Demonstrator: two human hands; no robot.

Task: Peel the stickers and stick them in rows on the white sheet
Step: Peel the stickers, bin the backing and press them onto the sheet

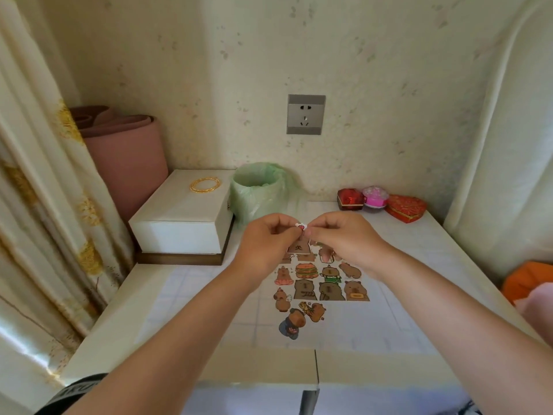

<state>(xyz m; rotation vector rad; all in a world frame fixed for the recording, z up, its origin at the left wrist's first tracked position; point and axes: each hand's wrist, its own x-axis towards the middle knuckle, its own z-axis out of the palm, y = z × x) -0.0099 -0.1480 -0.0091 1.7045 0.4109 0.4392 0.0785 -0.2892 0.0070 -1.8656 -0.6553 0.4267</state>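
Stickers (317,287) lie mid-sheet (209,310) on the table (254,366), box (179,217) with bangles (205,184) on top at back left, rolled mat (125,154) behind it, bin (258,191) just right of box, small boxes (375,196) back right, socket (305,114) on wall behind, left hand (266,238) and right hand (341,235) pinching a small sticker (301,225) above the sheet's far end.

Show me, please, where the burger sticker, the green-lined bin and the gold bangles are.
burger sticker (305,271), head view, its middle layers.
green-lined bin (258,205), head view, its front wall.
gold bangles (206,191), head view, their near edge.

readable text: none | black sleeve band (76,390): lettering, seemingly, blurred
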